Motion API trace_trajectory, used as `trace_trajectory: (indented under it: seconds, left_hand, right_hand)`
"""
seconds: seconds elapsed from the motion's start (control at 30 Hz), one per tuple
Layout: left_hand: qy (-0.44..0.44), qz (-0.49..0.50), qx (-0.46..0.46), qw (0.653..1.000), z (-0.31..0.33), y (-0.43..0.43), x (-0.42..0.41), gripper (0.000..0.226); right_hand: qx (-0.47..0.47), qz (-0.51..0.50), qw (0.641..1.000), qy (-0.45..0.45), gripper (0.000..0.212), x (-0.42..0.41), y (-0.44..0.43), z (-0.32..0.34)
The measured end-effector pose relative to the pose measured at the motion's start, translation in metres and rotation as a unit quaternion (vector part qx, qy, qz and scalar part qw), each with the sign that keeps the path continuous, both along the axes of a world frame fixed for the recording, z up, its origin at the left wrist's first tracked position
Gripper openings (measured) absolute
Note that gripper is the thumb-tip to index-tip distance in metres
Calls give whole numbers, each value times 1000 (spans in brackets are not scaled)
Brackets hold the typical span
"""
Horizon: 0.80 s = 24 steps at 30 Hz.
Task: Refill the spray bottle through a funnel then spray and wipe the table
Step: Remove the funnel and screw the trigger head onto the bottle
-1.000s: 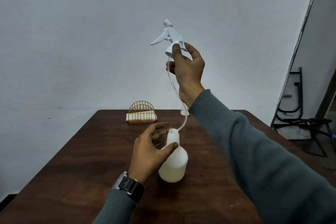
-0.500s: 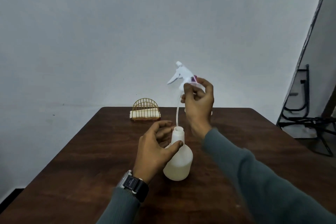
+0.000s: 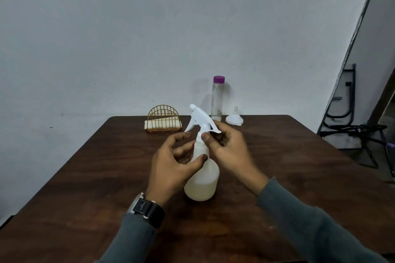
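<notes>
My left hand (image 3: 173,166) curls round the neck of the spray bottle (image 3: 203,183), thumb pressed on its shoulder, while my right hand (image 3: 229,151) pinches the collar of the white spray head (image 3: 201,119) seated on the neck. The bottle stands upright at the middle of the desk (image 3: 299,166), pale liquid low inside. At the far edge I see a white funnel (image 3: 234,119) beside a purple-capped bottle (image 3: 217,100), and further left a wire holder (image 3: 164,119) with a folded cloth (image 3: 149,125).

Lower frame: two sleeves of grey-green fine knit, left sleeve (image 3: 132,241) at lower centre, right sleeve (image 3: 310,226) at lower right. Watch (image 3: 147,209) at the left cuff: black strap, silver case edge.
</notes>
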<state>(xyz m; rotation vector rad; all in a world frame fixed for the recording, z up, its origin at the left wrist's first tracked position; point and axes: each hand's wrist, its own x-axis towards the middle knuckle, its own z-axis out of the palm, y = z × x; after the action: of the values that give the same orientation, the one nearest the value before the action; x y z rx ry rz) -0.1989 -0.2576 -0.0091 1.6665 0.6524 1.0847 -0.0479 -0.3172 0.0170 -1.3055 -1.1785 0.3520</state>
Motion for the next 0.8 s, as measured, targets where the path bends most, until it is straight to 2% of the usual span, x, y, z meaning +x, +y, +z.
trace_trajectory:
  seconds: [0.1,0.4,0.67,0.8]
  left_hand:
    - [-14,-11,-16,1000,-3,2,0,74]
    - [-11,-17,-13,1000,-6,2,-1,97]
    - [15,21,2,1000,-5,0,-2,102]
    - [14,14,4,1000,-5,3,-2,104]
  right_hand:
    - [-12,-11,1000,-21,38,-2,-5,-1]
    - [-69,-33,982,-174,64,-6,-18,15]
    - [-70,-92,979,-165,78,-9,-16,19]
    - [-112,-87,973,-184,104,-6,-15,19]
